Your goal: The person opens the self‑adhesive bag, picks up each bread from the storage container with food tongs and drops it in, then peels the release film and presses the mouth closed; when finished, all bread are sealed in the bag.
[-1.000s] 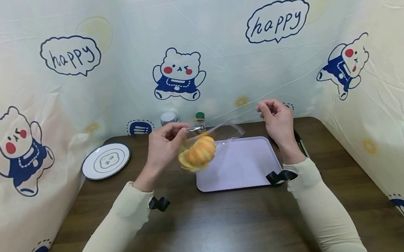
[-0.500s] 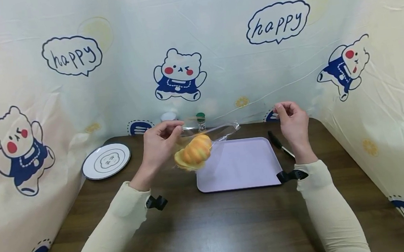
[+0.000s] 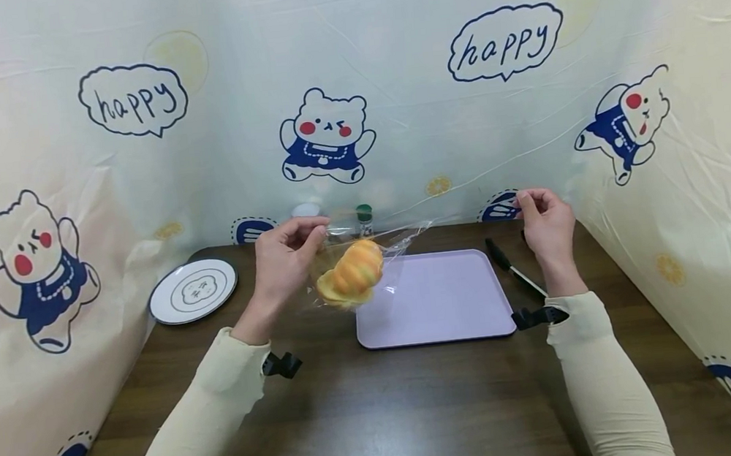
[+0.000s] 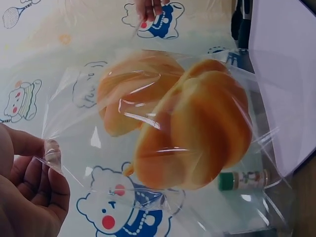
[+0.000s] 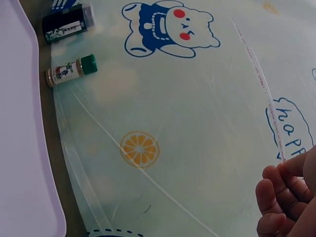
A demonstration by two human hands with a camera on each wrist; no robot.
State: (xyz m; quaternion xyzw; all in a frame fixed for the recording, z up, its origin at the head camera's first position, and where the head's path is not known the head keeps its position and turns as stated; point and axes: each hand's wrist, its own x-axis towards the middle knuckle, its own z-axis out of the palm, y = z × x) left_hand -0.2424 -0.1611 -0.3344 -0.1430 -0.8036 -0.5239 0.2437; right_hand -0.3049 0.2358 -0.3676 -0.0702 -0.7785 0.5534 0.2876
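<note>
My left hand [image 3: 285,258] pinches the edge of a clear plastic bag [image 4: 74,148] between thumb and fingertips. Inside the bag are golden-brown, ridged bread buns [image 3: 358,269], two lobes of which show large in the left wrist view. The bag hangs above the table, over the left end of a lilac tray [image 3: 438,298]. Off to the right, my right hand [image 3: 549,232] is raised apart from the bag. Its thumb and finger pinch a thin, clear strip [image 5: 259,74] with small red print, seen in the right wrist view.
On the left lies a white plate [image 3: 193,291] with a dark rim. A black-handled knife [image 3: 503,259] lies right of the tray, partly behind my right arm. A green-capped shaker [image 5: 71,71] and a dark container [image 5: 64,23] stand at the back, by the printed cloth.
My right hand has moved rightward, away from the bag, uncovering the knife. My left hand and the bag have shifted slightly left.
</note>
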